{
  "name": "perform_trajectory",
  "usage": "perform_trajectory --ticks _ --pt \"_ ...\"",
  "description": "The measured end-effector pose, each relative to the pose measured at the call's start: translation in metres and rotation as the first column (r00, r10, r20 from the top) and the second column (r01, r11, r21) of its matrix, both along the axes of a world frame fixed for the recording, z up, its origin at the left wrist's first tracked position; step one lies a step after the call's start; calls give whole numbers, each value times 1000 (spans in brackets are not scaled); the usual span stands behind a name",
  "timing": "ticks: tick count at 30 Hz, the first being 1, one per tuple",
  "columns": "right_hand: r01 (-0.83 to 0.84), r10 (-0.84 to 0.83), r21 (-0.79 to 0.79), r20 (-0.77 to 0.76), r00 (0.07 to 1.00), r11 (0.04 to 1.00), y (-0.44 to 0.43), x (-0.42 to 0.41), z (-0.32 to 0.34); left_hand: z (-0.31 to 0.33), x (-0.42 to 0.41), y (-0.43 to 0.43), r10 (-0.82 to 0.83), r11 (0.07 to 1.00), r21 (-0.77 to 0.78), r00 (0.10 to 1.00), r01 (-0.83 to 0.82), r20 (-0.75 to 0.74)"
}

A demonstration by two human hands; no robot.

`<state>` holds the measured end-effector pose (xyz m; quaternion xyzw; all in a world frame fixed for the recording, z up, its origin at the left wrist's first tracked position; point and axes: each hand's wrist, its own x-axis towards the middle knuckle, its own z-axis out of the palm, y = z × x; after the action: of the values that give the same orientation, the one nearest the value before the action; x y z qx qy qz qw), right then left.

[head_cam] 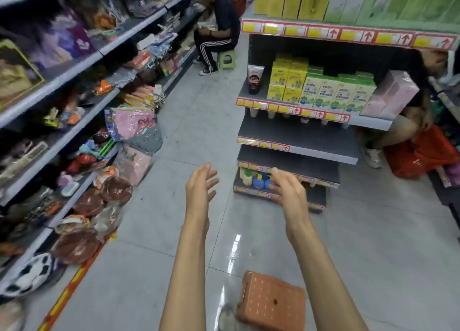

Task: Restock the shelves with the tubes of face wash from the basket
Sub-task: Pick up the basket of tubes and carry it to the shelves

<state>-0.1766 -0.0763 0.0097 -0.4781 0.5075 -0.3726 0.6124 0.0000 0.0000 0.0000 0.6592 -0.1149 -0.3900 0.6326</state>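
Held left hand (201, 184) and right hand (286, 191) out ahead, both wide, fingers loosely spread, gripping nothing; stood well apart from the end shelves (298, 134), with much bare board on the lower tiers.

Could well have tripped: left an orange stool (271, 303) lying just below the forearms, right in the walking line, on glossy tile (373, 243); looked likely to catch a foot if stepped forward with eyes on the shelf. Could also have fetched from the wrong container: saw no tubes in any basket; noted a grey basket (146, 139) on the left stuffed with pink packs, and a red thing (420, 154), basket or bag, hard to tell, on the right beside a crouching person (403, 126); might have bumped that person when reaching there. Might further have knocked the small bottles (249, 177) on the lowest tier, sitting just behind the right fingertips in this view.

Found only one tube of face wash (255, 79): stood cap-down at the left end of the second tier, just beside yellow boxes (286, 81); looked white at the top and dark brown below with a round label, lettering too blurred to read; seemed soft-walled and narrow-footed, so apt to topple if nudged by a neighbour.
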Motion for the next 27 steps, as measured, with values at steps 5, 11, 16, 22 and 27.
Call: perform_trajectory --ticks 5,11,16,22,27 --pt "-135 134 25 44 990 991 17 -1 4 4 -13 42 135 991 2 991 -135 -4" --pt "-299 297 12 86 951 954 52 8 -1 -2 -31 115 329 944 15 944 -329 20" --pt "-473 466 46 110 878 880 104 28 -6 -1 -41 184 490 871 31 871 -491 37" --pt "-649 642 54 98 760 759 172 47 -8 2 -49 268 654 756 9 755 -655 50" --pt "-765 762 42 69 644 643 244 61 -7 0 -62 348 763 646 -5 645 -764 46"
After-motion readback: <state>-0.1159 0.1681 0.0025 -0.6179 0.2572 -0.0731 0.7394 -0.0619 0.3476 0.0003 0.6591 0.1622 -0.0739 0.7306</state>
